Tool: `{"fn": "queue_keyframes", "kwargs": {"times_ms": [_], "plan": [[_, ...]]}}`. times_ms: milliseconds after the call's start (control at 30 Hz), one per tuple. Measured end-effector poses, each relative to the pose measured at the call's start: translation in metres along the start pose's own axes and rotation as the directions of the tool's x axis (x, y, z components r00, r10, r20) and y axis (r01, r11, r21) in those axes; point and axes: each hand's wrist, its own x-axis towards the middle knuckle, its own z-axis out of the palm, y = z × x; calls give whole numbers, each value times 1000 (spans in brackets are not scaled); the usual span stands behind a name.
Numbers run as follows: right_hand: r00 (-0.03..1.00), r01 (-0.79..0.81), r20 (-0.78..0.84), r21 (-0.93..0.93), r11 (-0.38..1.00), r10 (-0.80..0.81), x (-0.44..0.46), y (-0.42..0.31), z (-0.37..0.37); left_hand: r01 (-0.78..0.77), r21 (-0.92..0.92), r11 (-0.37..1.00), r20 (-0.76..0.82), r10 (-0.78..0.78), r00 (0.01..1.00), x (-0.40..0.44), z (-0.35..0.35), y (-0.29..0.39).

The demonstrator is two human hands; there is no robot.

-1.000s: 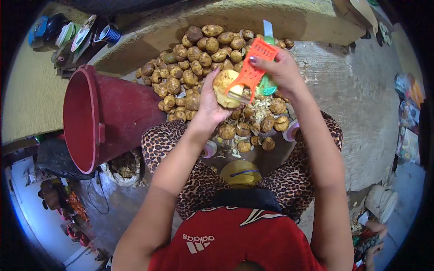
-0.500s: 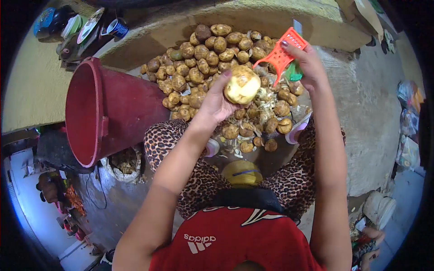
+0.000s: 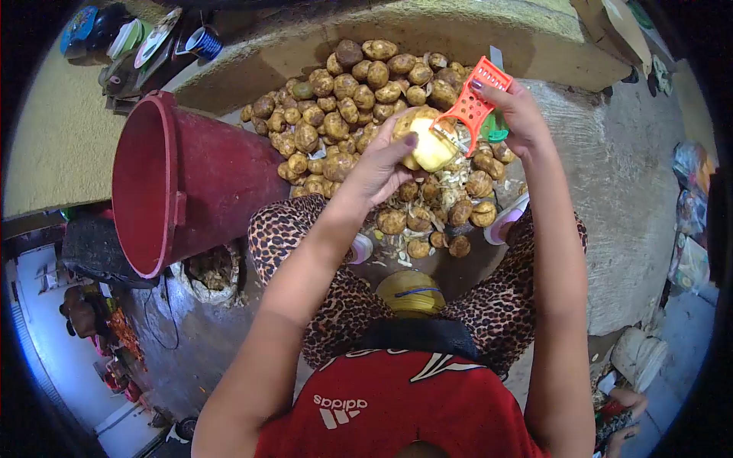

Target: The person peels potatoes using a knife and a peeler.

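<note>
My left hand (image 3: 382,164) grips a large, partly peeled potato (image 3: 431,145), with pale flesh showing on its front and right side and brown skin at its upper left. An orange peeler (image 3: 473,103) is held in my right hand (image 3: 519,114), its blade end at the potato's right side. Something green (image 3: 495,130) and a pale flat strip show behind the peeler, by my right fingers; how they are held is hidden. Beneath both hands lies a heap of brown unpeeled potatoes (image 3: 336,126) with pale peelings (image 3: 456,179) among them.
A large dark red tub (image 3: 221,175) lies tipped on its side at the left, its mouth facing left. Below it stands a white sack (image 3: 208,286). A yellow container (image 3: 411,294) is between my legs. A low wall (image 3: 305,38) runs behind the heap. Part of another person (image 3: 622,404) shows at the lower right.
Both hands have shifted right since the first frame. The peeler came away from the potato, then returned to it. The potato is turned differently in my left hand.
</note>
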Motion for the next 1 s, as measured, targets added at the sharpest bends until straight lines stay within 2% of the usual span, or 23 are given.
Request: {"fn": "queue_keyframes", "kwargs": {"times_ms": [67, 100, 167, 233, 367, 567, 633, 700, 767, 867, 967, 1000], "plan": [[994, 81, -82, 38, 996, -78, 6, 3, -4, -59, 328, 943, -91, 94, 991, 2, 7, -3], [985, 124, -124, 55, 991, -117, 9, 1, -7, -83, 375, 923, -50, 110, 993, 2, 4, -3], [985, 108, -145, 93, 990, -94, 10, -3, -15, -135, 463, 876, 34, 134, 990, 3, -3, -4], [987, 92, -142, 118, 989, -75, 8, -5, -15, -127, 419, 899, 51, 117, 992, 3, -1, -4], [1000, 11, -19, 9, 1000, -11, 5, 2, -8, -60, 338, 939, 19, 57, 998, 0, 7, -3], [999, -17, 30, 50, 999, 15, -1, 3, 0, -142, 403, 904, 90, 115, 989, 3, 3, -8], [999, -16, 39, 56, 998, 14, -2, 2, 0, -18, 244, 970, 19, 14, 1000, 4, 1, -5], [999, -9, 37, 62, 998, 7, -4, 1, 1, 33, 101, 994, -3, -33, 999, 3, 4, -3], [1000, 5, 23, 69, 998, -7, -6, -1, 2, 15, -15, 1000, 8, -15, 1000, -1, 13, -1], [998, 44, -47, 98, 994, -39, -2, -3, 2, -140, 183, 973, 72, 129, 989, 5, 10, -7], [983, 184, -44, 108, 977, -180, -2, 0, 2, -172, 271, 947, 33, 169, 985, 4, 12, -8], [976, 214, -44, 60, 975, -211, -4, -1, 6, -164, 260, 952, 21, 164, 986, 4, 12, -8]]}}
